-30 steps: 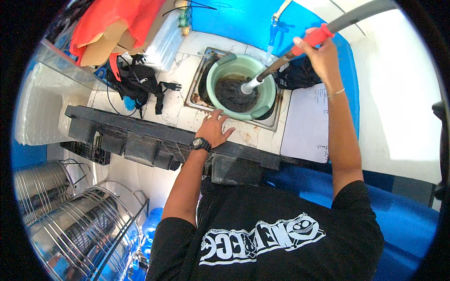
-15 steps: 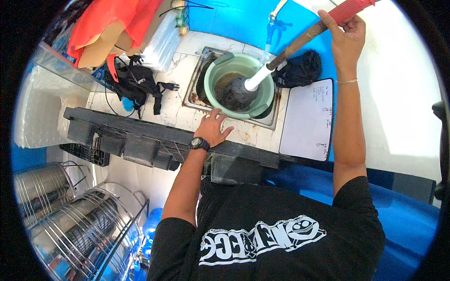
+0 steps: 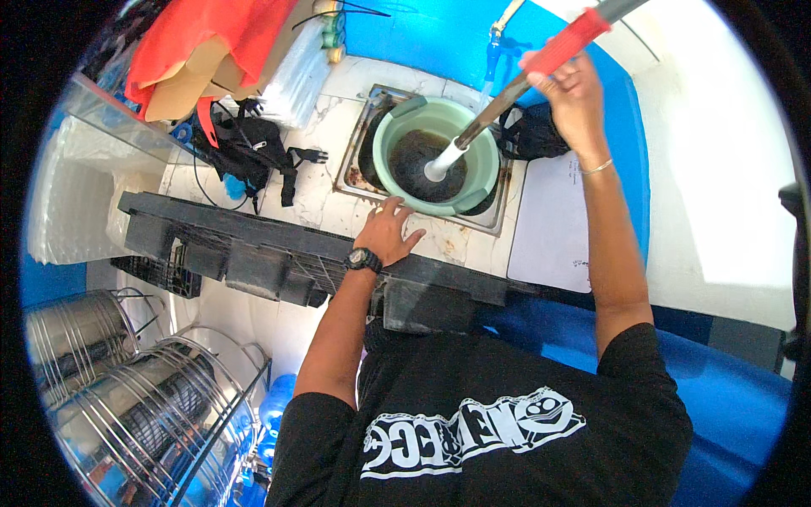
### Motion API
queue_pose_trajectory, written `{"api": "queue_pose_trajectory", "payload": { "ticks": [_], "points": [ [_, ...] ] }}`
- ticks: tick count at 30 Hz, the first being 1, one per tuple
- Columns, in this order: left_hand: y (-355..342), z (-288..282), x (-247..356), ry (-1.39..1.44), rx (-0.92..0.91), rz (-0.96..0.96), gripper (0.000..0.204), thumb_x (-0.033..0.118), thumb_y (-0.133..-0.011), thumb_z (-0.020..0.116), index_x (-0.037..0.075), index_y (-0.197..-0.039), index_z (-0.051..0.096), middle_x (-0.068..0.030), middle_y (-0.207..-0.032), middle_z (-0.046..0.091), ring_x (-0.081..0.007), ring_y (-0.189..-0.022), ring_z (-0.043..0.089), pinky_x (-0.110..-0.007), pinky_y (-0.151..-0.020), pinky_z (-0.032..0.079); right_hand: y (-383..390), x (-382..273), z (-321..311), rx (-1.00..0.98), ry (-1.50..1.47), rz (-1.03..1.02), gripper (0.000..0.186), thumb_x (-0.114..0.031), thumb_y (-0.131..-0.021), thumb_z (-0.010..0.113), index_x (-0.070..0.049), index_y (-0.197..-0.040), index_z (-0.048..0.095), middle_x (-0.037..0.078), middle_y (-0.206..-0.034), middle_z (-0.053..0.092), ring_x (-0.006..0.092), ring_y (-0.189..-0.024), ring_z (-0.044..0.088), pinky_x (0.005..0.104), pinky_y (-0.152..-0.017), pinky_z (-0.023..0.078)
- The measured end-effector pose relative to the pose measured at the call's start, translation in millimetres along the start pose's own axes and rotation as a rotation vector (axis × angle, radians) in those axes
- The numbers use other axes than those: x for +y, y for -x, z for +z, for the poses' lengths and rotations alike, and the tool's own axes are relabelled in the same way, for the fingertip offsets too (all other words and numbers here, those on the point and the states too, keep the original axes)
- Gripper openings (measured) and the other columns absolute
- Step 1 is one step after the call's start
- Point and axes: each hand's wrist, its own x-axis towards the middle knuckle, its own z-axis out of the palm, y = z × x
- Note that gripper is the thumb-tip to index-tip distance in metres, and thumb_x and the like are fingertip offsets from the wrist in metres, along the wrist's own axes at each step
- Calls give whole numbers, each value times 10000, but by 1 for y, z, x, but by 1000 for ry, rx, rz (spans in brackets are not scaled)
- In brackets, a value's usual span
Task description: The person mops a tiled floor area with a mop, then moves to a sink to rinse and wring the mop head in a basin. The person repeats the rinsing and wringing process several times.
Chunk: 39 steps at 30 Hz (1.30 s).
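A long pole (image 3: 507,97) with a red grip (image 3: 572,38) slants down to a white end piece (image 3: 443,160) in dark liquid inside a pale green basin (image 3: 481,160). My right hand (image 3: 574,110) grips the pole at the red grip. My left hand (image 3: 387,232) lies with fingers spread on the tiled counter edge, its fingertips at the basin's near rim. The basin sits in a rusty-edged metal sink (image 3: 351,173), below a blue tap (image 3: 492,57) with a stream of water behind the pole.
At left lie a black strap bag (image 3: 253,152), red cloth with cardboard (image 3: 203,34) and clear plastic stacks (image 3: 93,194). A white board (image 3: 545,228) and black bundle (image 3: 528,131) sit at right. Black plastic pallet (image 3: 253,253) fronts the counter. Metal racks (image 3: 152,414) stand low left.
Over the last second my right hand rose toward the upper right with the pole, then came back down and left, the white end lowering into the liquid. My left hand stayed in place.
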Motion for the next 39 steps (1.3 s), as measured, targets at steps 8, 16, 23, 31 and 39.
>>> {"api": "queue_pose_trajectory", "payload": {
  "ticks": [8,16,23,31,39],
  "points": [
    [-1,4,-2,-34,57,47,513,455,-925,709,102,-1294,655,-211,-1420,541,-386,-1283,567,-530,-1076,473,-41,-60,-20,244,491,-237,654,-181,-848,881,48,-1340,517,136,-1092,737,208,-1013,707,351,-956,563],
    [0,2,-2,-25,42,37,530,463,-926,700,86,-1296,656,-202,-1428,534,-386,-1314,542,-544,-1083,458,4,14,20,-94,45,93,481,-43,-961,717,-1,-1387,497,151,-1276,680,232,-1204,656,382,-1070,509],
    [1,2,-2,18,20,30,559,490,-936,676,76,-1311,654,-197,-1437,534,-369,-1370,500,-550,-1115,425,-4,-5,8,6,115,4,393,-1,-950,711,20,-1306,547,152,-1210,724,226,-1144,696,351,-1015,553],
    [0,5,-3,-15,67,58,526,457,-923,709,108,-1310,641,-208,-1417,535,-390,-1309,543,-536,-1091,450,-44,-35,-23,414,442,-305,576,-239,-810,919,37,-1202,599,85,-1046,697,141,-890,647,272,-867,528],
    [1,3,-3,10,83,55,511,453,-922,711,95,-1283,659,-208,-1406,542,-389,-1300,548,-535,-1084,455,12,24,13,-119,-154,61,575,-70,-953,735,-18,-1436,426,156,-1236,683,271,-1218,650,416,-1069,505]
  ]
}}
